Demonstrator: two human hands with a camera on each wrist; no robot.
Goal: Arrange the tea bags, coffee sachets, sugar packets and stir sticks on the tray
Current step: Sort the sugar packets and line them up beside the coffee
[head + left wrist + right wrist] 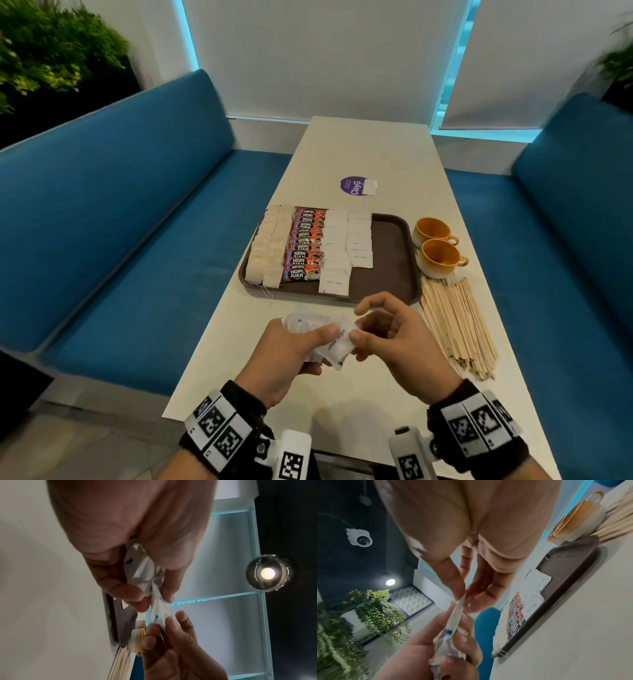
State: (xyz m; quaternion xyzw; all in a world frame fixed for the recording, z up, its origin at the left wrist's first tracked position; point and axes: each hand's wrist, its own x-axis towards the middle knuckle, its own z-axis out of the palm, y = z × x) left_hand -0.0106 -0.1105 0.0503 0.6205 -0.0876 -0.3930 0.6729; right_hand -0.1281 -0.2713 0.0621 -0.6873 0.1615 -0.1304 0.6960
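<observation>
My left hand (301, 346) grips a bunch of white sugar packets (308, 323) above the near part of the table. My right hand (383, 329) pinches the edge of the top sugar packet (337, 344) of that bunch between thumb and finger; in the right wrist view this packet (456, 616) shows edge-on. Beyond the hands lies the brown tray (394, 260). On it, from left to right, are rows of tea bags (269, 250), red coffee sachets (305, 246) and sugar packets (342, 250). The tray's right part is bare. A pile of wooden stir sticks (459, 325) lies on the table right of the tray.
Two orange cups (436, 246) stand right of the tray, behind the sticks. A purple round sticker (356, 186) sits farther back on the white table (342, 394). Blue benches (120, 222) run along both sides. Plants hang at the far left.
</observation>
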